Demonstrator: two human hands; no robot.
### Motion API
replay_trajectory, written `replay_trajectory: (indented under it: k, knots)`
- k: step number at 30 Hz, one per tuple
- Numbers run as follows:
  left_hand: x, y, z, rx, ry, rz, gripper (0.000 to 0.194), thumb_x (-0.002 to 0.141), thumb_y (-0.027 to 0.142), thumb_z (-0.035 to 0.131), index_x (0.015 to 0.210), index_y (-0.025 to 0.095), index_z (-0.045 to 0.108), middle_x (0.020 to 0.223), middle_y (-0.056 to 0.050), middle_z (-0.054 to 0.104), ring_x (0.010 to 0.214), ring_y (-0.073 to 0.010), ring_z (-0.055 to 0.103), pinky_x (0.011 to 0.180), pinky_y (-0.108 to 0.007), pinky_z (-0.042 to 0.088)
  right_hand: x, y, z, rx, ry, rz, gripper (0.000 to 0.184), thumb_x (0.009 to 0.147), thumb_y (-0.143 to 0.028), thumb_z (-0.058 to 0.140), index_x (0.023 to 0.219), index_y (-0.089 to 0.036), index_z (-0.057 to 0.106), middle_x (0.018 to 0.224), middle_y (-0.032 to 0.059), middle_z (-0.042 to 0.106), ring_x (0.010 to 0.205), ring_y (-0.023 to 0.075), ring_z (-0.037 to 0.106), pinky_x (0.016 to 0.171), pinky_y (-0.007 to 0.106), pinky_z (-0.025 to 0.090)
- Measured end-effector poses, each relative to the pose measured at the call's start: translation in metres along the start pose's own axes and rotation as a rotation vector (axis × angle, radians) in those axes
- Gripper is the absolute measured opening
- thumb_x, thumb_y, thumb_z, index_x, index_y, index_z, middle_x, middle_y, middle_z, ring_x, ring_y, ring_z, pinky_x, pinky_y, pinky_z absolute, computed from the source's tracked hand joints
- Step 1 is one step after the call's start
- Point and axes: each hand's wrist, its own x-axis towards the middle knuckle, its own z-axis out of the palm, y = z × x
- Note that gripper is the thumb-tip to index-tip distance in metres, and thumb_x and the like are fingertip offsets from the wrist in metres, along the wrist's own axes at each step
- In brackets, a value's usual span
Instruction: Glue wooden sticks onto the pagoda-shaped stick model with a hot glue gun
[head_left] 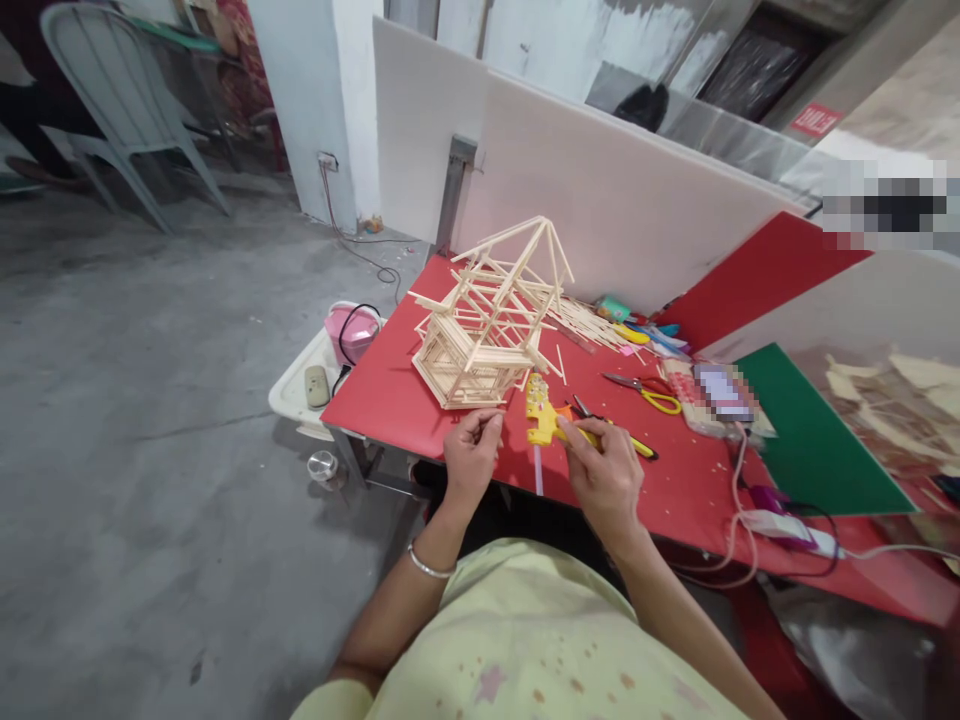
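My right hand (606, 475) is wrapped round the handle of a yellow glue gun (541, 425). The gun's front end points away from me, and a pale glue stick (538, 472) sticks out of its back. To the left, my left hand (472, 455) has thumb and fingers pinched together; whatever may be between them is too small to make out. Just beyond both hands stands a lantern-like wooden stick frame (491, 330), with a many-sided base and a peaked top. A yellow-handled cutter (643, 449) lies partly hidden behind my right hand.
On the red table (382, 385) lie loose wooden sticks (589, 322), scissors (660, 400), a phone (724, 390) and a power strip (787, 527) with cables. White boards (585, 210) stand behind. Left of the table are a white bin (296, 385) and a glass jar (324, 468).
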Motion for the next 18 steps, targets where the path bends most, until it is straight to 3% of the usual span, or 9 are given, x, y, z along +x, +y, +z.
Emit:
replay_trajectory:
  k: [8, 18]
  knots:
    - [0.0006, -0.0015, 0.0014, 0.01, 0.013, 0.008, 0.029, 0.085, 0.042, 0.071, 0.094, 0.015, 0.075, 0.064, 0.001, 0.063, 0.052, -0.0088, 0.053, 0.049, -0.019, 0.043, -0.0047, -0.0016, -0.0057, 0.056, 0.009, -0.046, 0.057, 0.088, -0.011, 0.065, 0.135, -0.043, 0.062, 0.112, 0.0053, 0.065, 0.1, 0.0188, 0.061, 0.088, 0.034, 0.051]
    - [-0.0006, 0.0014, 0.0027, 0.015, 0.002, 0.011, 0.028, 0.086, 0.041, 0.07, 0.094, 0.015, 0.075, 0.06, 0.002, 0.058, 0.051, -0.008, 0.05, 0.049, -0.019, 0.041, -0.0031, 0.0021, -0.0031, 0.051, -0.016, -0.011, 0.049, 0.09, -0.014, 0.067, 0.131, -0.04, 0.066, 0.111, 0.0053, 0.065, 0.096, 0.0177, 0.059, 0.083, 0.031, 0.049]
